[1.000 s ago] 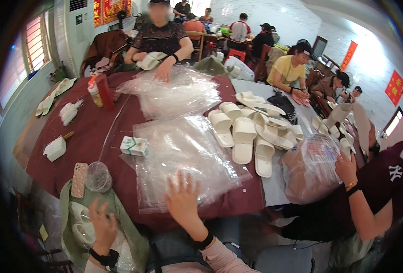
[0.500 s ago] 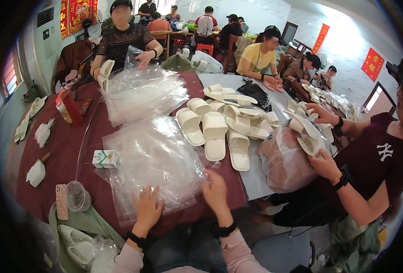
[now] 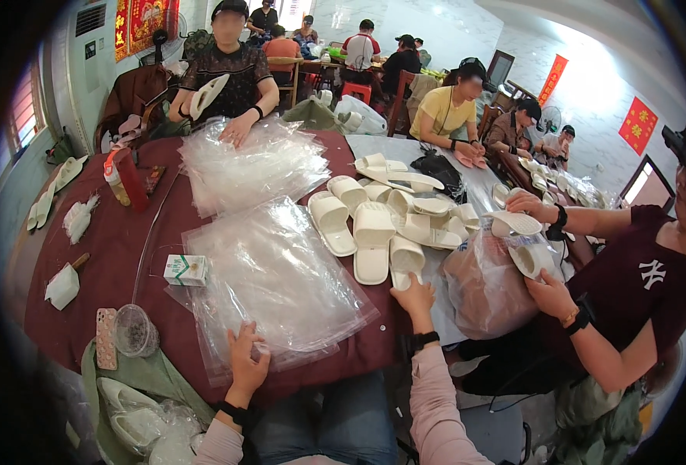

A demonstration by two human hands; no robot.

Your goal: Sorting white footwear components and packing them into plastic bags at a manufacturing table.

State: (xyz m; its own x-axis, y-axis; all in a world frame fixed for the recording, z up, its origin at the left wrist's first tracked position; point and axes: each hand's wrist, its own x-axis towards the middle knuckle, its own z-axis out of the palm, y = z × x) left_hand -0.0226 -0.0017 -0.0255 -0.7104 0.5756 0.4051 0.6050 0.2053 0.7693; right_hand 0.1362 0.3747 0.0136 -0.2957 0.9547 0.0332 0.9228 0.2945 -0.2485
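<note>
Table clutter, left side and far edge

Small white-green carton (image 3: pixel 185 269) beside a clear plastic cup (image 3: pixel 134 331) and phone (image 3: pixel 106 339) near the table (image 3: pixel 118 232) front edge; red bottle (image 3: pixel 131 180) farther back; second bag stack (image 3: pixel 242 164) under a co-worker's hand; black pouch (image 3: pixel 438 167) past the slippers.

Cream-white slippers (image 3: pixel 372 240) and clear plastic bags (image 3: pixel 273 279) are laid on a dark red tablecloth (image 3: pixel 110 256). A green-and-white box (image 3: pixel 185 269) is seen at left.
</note>
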